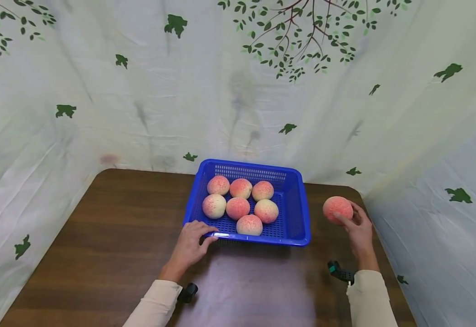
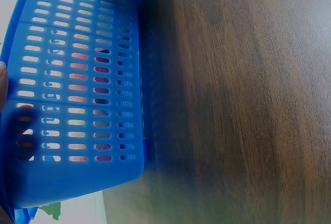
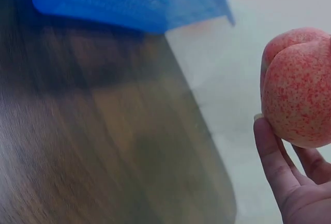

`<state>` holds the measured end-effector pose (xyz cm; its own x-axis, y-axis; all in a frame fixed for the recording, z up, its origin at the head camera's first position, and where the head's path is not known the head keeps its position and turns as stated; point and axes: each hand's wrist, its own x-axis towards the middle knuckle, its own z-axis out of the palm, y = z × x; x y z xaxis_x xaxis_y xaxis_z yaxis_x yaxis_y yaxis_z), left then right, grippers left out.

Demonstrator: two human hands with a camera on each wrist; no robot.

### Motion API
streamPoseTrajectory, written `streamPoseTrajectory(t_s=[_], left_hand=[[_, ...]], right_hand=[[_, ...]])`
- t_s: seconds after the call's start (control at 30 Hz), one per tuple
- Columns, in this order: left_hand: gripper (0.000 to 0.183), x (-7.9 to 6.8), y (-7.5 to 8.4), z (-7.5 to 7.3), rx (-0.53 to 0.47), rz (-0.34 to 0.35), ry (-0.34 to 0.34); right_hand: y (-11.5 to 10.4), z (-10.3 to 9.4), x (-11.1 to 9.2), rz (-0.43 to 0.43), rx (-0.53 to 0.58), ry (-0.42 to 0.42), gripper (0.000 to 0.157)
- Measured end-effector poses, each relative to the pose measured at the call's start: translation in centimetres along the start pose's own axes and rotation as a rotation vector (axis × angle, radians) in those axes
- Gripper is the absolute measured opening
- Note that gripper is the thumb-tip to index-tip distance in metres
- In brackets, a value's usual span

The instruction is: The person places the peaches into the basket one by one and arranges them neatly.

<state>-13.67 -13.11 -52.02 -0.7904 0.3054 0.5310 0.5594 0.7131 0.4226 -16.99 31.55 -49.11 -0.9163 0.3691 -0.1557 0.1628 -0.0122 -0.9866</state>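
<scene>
A blue plastic basket (image 1: 296,227) with slotted walls stands on the table and holds several pink and cream peaches (image 1: 238,208). At its near left corner, my left hand (image 1: 191,239) pinches the rim between thumb and fingers. Only a bit of that hand shows at the edge of the left wrist view, beside the basket wall (image 2: 67,175). To the right of the basket, my right hand (image 1: 359,225) grips a single peach (image 1: 338,210) above the table. The right wrist view shows this peach (image 3: 300,89) up close, its crease visible, with fingers around its lower side.
The brown wooden table (image 1: 98,254) extends left, right and in front of the basket. A pale curtain (image 1: 221,91) printed with leaves and branches hangs behind and on both sides. A dark wrist device (image 1: 339,272) sits by the right sleeve, another (image 1: 187,293) by the left.
</scene>
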Motion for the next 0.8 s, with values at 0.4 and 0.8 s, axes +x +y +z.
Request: streamPoseTrajectory(t_s=[0.4,0.8], left_hand=[[0.018,0.1,0.0,0.0,-0.003,-0.028,-0.031],[0.018,0.0,0.0,-0.1,0.001,-0.027,-0.027]], right_hand=[[-1.4,2.0,-2.9,-0.191,-0.125,-0.147,0.062],[-1.9,5.2,-4.4,-0.299,-0.249,-0.34,0.066]])
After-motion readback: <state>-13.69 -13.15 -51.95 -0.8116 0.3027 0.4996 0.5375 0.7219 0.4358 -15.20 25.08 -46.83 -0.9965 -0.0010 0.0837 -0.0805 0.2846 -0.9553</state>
